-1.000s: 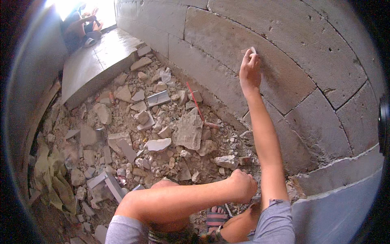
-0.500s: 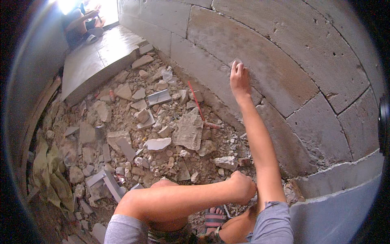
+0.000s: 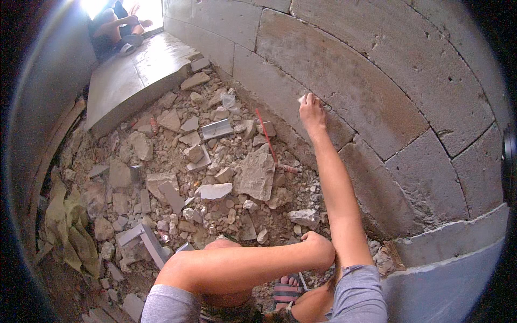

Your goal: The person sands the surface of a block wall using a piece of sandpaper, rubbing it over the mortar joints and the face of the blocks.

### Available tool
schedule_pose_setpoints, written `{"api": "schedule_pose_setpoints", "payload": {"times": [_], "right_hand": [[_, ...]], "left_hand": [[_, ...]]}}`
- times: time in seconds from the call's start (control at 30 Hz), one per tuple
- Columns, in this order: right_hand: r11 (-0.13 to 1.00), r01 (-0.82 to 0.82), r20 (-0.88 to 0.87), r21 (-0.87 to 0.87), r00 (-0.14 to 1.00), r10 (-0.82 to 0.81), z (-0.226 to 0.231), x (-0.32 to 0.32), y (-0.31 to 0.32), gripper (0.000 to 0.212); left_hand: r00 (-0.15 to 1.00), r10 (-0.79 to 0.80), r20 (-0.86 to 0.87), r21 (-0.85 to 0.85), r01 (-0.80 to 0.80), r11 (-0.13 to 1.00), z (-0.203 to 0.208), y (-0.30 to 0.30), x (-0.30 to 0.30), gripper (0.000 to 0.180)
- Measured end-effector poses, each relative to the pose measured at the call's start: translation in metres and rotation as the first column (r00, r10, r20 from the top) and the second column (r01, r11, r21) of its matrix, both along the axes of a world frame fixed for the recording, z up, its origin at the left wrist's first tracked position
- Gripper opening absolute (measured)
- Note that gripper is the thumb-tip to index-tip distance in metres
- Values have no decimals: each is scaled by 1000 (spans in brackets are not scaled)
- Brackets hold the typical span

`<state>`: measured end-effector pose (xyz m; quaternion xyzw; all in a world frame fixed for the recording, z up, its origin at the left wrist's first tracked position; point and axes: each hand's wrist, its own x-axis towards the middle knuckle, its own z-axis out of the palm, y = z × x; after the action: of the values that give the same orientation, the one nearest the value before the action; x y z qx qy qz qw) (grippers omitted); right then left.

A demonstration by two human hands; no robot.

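Note:
My right hand [image 3: 313,114] reaches forward to the grey block wall [image 3: 264,67], its fingers pinched around a small whitish piece [image 3: 301,99]. What kind of piece it is, I cannot make out. Damp-looking brown patches mark the long block [image 3: 344,81] just beyond that hand. My left hand [image 3: 319,252] is curled beside my right forearm, low in the view. Its fingers are mostly hidden beneath it, so whatever they hold does not show.
Broken stone and rubble [image 3: 256,175] cover the floor, with metal channel offcuts [image 3: 217,129], a thin red strip [image 3: 266,134] and a greenish sack [image 3: 67,231]. A raised slab [image 3: 129,81] lies at the far left, where another person [image 3: 116,29] sits. A low ledge [image 3: 452,242] stands at right.
My right hand has moved slightly down and left along the wall, and the whitish piece now shows at its fingertips. My left hand stays about where it was. The view has shifted slightly.

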<state>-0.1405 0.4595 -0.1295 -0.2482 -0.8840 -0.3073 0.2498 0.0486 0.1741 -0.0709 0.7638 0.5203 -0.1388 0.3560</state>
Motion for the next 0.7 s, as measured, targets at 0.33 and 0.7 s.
{"api": "schedule_pose_setpoints", "payload": {"times": [0.33, 0.7], "right_hand": [[959, -112, -454, 260, 863, 224, 147, -3, -30, 30], [998, -8, -193, 60, 981, 19, 68, 2, -11, 38]], "left_hand": [[995, -62, 79, 227, 42, 973, 9, -3, -4, 42], [995, -4, 99, 178, -13, 984, 12, -7, -2, 46]]}}
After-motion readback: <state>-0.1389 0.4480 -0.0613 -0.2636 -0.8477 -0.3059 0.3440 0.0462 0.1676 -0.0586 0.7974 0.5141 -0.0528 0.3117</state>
